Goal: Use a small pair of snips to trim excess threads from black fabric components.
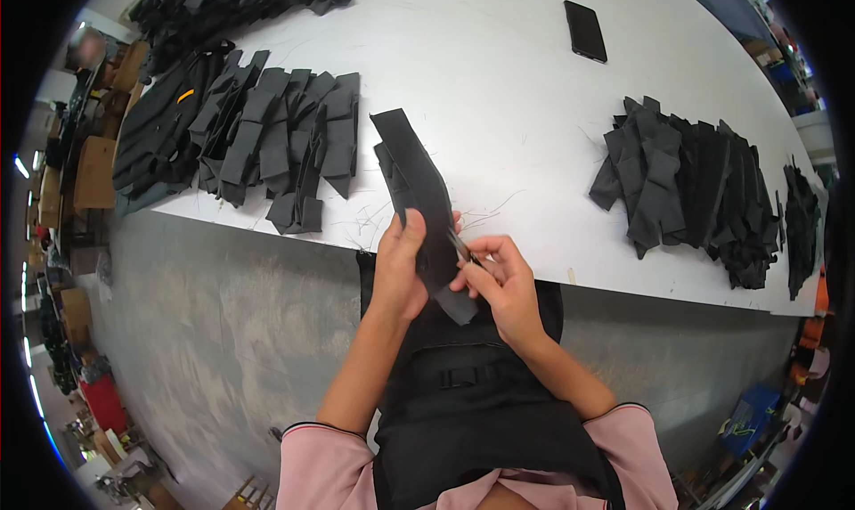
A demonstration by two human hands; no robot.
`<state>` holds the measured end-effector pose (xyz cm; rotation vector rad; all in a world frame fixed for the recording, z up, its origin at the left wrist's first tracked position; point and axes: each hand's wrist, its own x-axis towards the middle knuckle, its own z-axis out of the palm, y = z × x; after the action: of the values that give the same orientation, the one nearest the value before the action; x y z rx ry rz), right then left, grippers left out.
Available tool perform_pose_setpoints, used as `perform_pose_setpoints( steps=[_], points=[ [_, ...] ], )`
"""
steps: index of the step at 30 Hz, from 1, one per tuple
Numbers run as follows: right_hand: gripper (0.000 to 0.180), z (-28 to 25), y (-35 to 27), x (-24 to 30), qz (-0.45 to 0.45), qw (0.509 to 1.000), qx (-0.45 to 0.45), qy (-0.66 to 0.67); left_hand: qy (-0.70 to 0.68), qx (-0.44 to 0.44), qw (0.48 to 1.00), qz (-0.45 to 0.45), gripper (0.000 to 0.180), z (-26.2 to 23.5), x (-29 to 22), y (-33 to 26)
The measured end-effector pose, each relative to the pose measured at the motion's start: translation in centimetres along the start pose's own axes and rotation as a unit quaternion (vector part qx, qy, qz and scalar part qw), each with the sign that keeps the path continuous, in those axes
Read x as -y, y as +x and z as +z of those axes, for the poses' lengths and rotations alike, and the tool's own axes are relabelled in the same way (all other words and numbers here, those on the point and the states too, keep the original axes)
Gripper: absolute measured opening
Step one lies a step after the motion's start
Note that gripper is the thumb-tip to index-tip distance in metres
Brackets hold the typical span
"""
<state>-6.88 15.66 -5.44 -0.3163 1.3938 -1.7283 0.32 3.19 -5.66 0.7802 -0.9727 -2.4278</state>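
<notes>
A white table (499, 73) stands over grey floor (232, 350).

So the dark strip (427, 185) at the centre of the dial is matt cloth, pretty smooth across its face, and the small snips (459, 247) against it look like metal. Same dull fabric look for the heap (294, 127) at 10 o'clock and the pile (655, 167) near 3. Tabletop (499, 73) at 12: smooth white (can't tell what it's made of). Phone (585, 31) at 1: glossy black. Buckle (459, 378) at 6: plastic-looking. Floor (223, 314) at 8: blotchy, concrete-like.
</notes>
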Motion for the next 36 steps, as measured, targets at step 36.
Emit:
perform_pose_setpoints(
  steps=[36],
  points=[
    [0.023, -0.5, -0.6, 2.3, -0.264, 0.89, -0.038, -0.37, -0.204, 0.053, 0.977, -0.044, 0.046, -1.7, 0.6, 0.3]
  ],
)
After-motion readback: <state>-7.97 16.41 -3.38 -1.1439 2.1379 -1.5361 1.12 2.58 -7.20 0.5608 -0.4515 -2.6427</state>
